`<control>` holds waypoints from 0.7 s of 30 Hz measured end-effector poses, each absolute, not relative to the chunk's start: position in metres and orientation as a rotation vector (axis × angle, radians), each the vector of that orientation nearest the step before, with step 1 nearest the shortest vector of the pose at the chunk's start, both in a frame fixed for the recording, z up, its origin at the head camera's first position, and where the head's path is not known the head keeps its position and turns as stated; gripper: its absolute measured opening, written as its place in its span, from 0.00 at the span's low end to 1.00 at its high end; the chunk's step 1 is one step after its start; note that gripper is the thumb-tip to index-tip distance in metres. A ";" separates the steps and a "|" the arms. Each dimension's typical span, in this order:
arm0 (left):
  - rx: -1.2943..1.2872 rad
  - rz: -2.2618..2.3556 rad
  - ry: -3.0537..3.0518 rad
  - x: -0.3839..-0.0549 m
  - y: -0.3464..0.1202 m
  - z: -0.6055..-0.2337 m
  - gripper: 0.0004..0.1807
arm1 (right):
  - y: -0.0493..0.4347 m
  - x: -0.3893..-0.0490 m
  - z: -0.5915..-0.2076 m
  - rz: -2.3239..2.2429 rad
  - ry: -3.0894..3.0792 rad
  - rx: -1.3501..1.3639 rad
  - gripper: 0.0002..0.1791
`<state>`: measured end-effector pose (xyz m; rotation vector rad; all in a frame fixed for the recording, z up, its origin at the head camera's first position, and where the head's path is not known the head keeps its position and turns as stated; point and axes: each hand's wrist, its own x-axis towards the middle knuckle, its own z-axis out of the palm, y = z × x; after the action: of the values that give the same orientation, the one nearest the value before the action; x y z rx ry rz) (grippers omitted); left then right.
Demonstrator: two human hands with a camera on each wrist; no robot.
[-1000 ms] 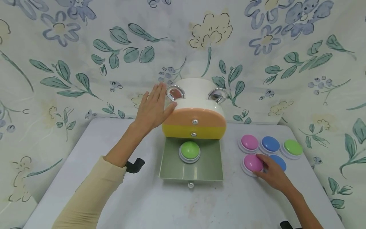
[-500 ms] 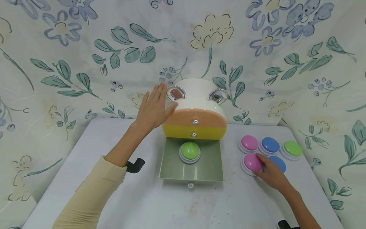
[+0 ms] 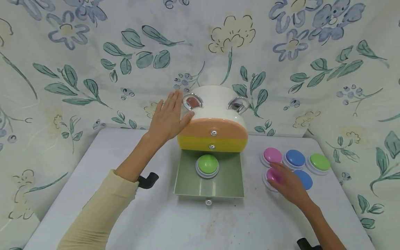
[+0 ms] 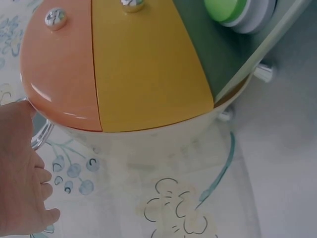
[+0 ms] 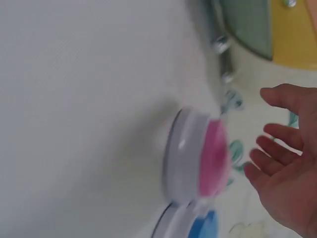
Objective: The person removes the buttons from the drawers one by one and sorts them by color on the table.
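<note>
My left hand (image 3: 167,119) rests with straight fingers against the left side of a small white drawer cabinet (image 3: 215,95). Its orange drawer (image 3: 197,126) and yellow drawer (image 3: 193,143) are closed; the green drawer (image 3: 190,184) is pulled out. In that drawer sits a green push button (image 3: 207,164) on a white base. My right hand (image 3: 290,184) is over the nearer pink button (image 3: 272,176), partly covering it. From the right wrist view, the loosely bent fingers stand apart from the pink button (image 5: 214,158), holding nothing.
Behind the near pink button stand another pink button (image 3: 272,155), a blue button (image 3: 295,158) and a green button (image 3: 319,161). A second blue button (image 3: 303,178) lies beside my right hand. Everything stands on a white table (image 3: 156,215) before a flowered cloth (image 3: 193,41).
My right hand has let go of the near pink button and moved up and slightly left over it. The left hand has stayed at the cabinet.
</note>
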<state>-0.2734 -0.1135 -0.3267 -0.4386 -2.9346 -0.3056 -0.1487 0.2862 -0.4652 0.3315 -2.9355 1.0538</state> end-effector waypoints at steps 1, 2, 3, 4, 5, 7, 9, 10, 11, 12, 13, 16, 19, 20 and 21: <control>-0.438 -0.305 -2.934 -0.273 -0.113 -0.327 0.46 | 0.280 -0.149 -0.463 1.093 -2.911 0.340 0.30; -0.437 -0.306 -2.934 -0.274 -0.113 -0.327 0.46 | 0.274 -0.149 -0.461 1.126 -2.891 0.353 0.28; -0.436 -0.306 -2.935 -0.274 -0.113 -0.327 0.46 | 0.267 -0.150 -0.459 1.158 -2.875 0.372 0.28; -0.434 -0.307 -2.936 -0.274 -0.113 -0.327 0.46 | 0.260 -0.150 -0.457 1.195 -2.867 0.383 0.27; -0.433 -0.308 -2.937 -0.274 -0.113 -0.327 0.46 | 0.253 -0.150 -0.455 1.218 -2.862 0.401 0.28; -0.430 -0.310 -2.939 -0.274 -0.113 -0.327 0.46 | 0.238 -0.152 -0.453 1.251 -2.856 0.450 0.28; -0.429 -0.313 -2.939 -0.274 -0.113 -0.327 0.46 | 0.222 -0.155 -0.451 1.289 -2.843 0.506 0.30; -0.429 -0.315 -2.939 -0.274 -0.113 -0.327 0.46 | 0.215 -0.156 -0.450 1.313 -2.843 0.523 0.30; -0.429 -0.317 -2.940 -0.274 -0.113 -0.327 0.46 | 0.207 -0.158 -0.450 1.330 -2.839 0.543 0.30; -0.428 -0.319 -2.941 -0.274 -0.114 -0.327 0.46 | 0.200 -0.160 -0.450 1.342 -2.840 0.547 0.31; -0.429 -0.322 -2.941 -0.274 -0.114 -0.327 0.46 | 0.193 -0.162 -0.450 1.363 -2.842 0.544 0.31; -0.428 -0.326 -2.944 -0.274 -0.114 -0.327 0.46 | 0.174 -0.169 -0.452 1.378 -2.855 0.525 0.32; -0.430 -0.325 -2.940 -0.273 -0.114 -0.327 0.46 | 0.157 -0.176 -0.455 1.348 -2.856 0.526 0.34; -0.430 -0.324 -2.939 -0.273 -0.114 -0.327 0.46 | 0.152 -0.179 -0.455 1.331 -2.856 0.538 0.35; -0.432 -0.325 -2.936 -0.273 -0.114 -0.327 0.46 | 0.148 -0.182 -0.456 1.313 -2.852 0.551 0.35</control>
<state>-0.2730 -0.1141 -0.3265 -0.4323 -2.9356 -0.3246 -0.1815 0.1480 -0.4559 0.5505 -2.8515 1.3131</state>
